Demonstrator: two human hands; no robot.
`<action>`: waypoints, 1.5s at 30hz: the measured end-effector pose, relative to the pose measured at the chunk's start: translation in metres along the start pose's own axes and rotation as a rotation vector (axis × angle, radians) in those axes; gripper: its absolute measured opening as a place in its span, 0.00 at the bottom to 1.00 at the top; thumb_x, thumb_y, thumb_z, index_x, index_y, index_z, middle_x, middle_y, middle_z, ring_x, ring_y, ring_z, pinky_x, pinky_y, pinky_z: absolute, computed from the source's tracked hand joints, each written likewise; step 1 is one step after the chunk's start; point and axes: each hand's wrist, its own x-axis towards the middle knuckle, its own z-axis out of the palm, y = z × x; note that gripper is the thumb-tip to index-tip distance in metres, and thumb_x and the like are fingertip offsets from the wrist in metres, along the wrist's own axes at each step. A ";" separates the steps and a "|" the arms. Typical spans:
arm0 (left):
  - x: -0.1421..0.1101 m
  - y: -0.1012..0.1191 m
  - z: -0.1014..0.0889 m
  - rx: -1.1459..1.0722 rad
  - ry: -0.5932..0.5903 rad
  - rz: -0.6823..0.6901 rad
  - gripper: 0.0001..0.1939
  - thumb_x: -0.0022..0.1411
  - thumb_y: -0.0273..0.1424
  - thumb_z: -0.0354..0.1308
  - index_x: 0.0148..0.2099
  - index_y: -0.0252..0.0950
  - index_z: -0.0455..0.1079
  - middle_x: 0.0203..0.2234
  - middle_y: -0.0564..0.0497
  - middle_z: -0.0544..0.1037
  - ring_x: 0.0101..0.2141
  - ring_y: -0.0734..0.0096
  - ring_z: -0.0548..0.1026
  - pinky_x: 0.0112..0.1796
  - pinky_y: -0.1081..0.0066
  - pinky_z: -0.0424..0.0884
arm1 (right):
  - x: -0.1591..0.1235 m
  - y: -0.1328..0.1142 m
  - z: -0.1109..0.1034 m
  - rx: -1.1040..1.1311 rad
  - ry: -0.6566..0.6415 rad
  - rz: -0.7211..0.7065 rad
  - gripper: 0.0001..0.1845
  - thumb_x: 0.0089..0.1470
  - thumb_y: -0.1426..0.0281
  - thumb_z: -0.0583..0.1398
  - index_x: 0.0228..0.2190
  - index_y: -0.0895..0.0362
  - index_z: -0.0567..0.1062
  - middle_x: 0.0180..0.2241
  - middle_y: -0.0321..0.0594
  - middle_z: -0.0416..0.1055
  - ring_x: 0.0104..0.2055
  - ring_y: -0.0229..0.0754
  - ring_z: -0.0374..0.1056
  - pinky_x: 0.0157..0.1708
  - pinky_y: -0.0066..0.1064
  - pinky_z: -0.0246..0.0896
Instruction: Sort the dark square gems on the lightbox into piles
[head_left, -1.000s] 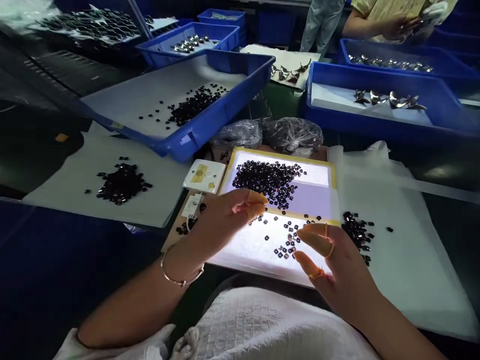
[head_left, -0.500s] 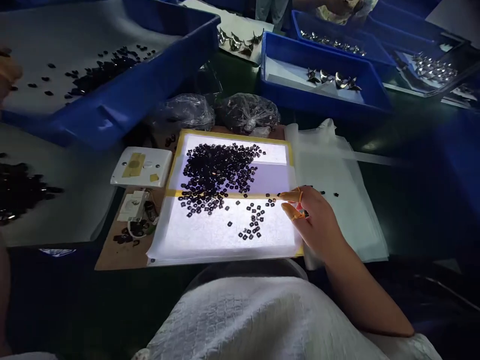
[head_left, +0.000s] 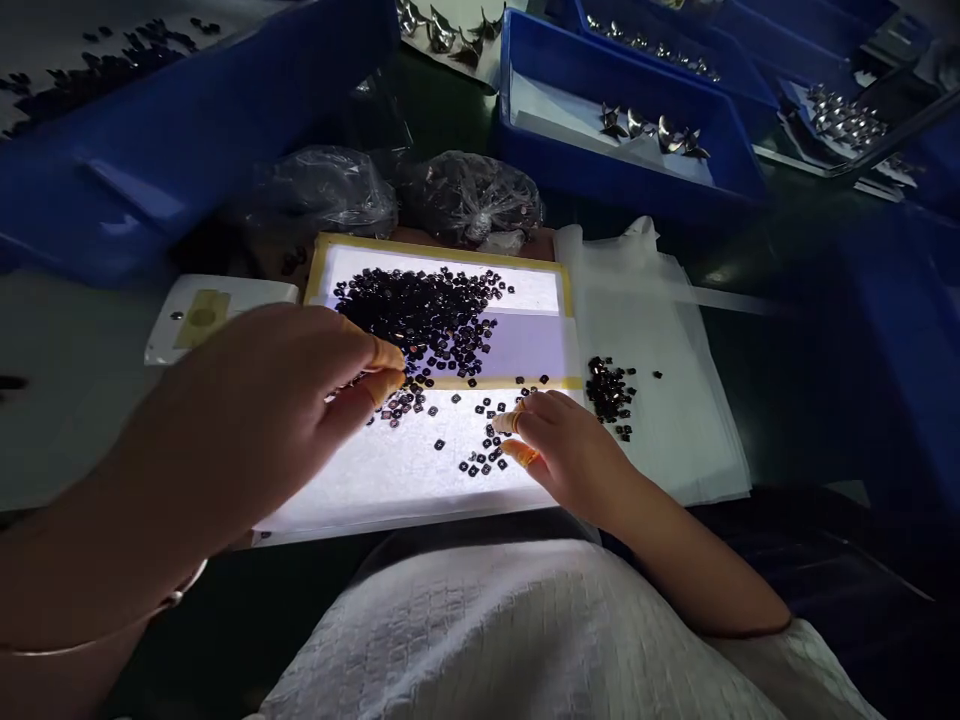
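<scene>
A light panel [head_left: 420, 480] glows beneath a heap of small dark square pieces [head_left: 405, 305], with looser ones scattered along its front half. My left hand [head_left: 270, 400] reaches over the panel's left side, thumb and forefinger pinched at the heap's lower edge; whatever lies between the tips is too small to make out. Over the loose pieces [head_left: 484, 465] at front right is my right hand [head_left: 574, 450], its thumb and forefinger apart. Yellowish finger cots cover fingertips of both hands. A smaller pile of dark pieces [head_left: 609, 388] lies on white sheets [head_left: 675, 450] to the right.
Behind the panel lie two clear plastic bags [head_left: 480, 200]. A white switch box [head_left: 176, 320] stands left, partly behind my left hand. A blue bin [head_left: 187, 170] is at back left; another blue bin [head_left: 630, 165] at back right holds shiny curved metal parts [head_left: 664, 130].
My left hand has come in from the left to the heap. The right hand has moved left over the loose pieces, uncovering the pile on the sheets. The view has shifted.
</scene>
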 end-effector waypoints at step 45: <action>0.002 0.032 0.075 -0.076 -0.057 0.260 0.09 0.72 0.23 0.50 0.44 0.33 0.72 0.33 0.45 0.77 0.36 0.58 0.76 0.36 0.60 0.74 | -0.010 -0.010 -0.013 0.037 -0.114 0.055 0.02 0.64 0.73 0.63 0.40 0.58 0.76 0.38 0.43 0.73 0.39 0.45 0.66 0.38 0.37 0.65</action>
